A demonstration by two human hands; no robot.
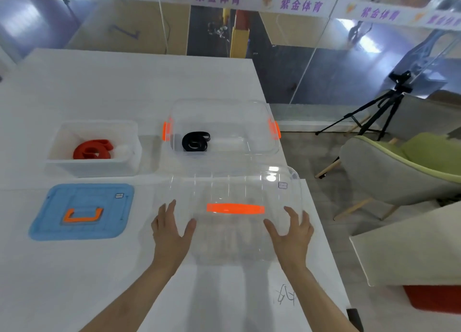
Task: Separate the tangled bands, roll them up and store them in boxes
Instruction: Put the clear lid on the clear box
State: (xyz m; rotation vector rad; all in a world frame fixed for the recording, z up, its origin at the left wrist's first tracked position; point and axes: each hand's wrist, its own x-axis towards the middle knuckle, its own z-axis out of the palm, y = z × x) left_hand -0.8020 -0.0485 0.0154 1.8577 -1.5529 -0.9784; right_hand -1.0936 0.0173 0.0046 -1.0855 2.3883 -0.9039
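Lid work is what you are facing in the head view: the clear lid (234, 214) with its orange handle (235, 208) is lying directly ahead of you, between your two hands, its long axis running left to right. Your left hand (172, 228) is spreading open at the lid's left end and your right hand (290, 228) is spreading open at its right end; whether the fingers are already touching the plastic you cannot tell, and neither hand is closing on anything. The clear box (224, 128) is sitting just beyond the lid, straight away from you, with the rolled black band (195, 141) lying inside it. To your left, the white box (93, 148) is holding the rolled red band (91, 149), and its blue lid (81, 212) is lying flat in front of it. The table's right edge (324, 232) is running close beside your right hand, so you are probably lifting forward, not sideways.
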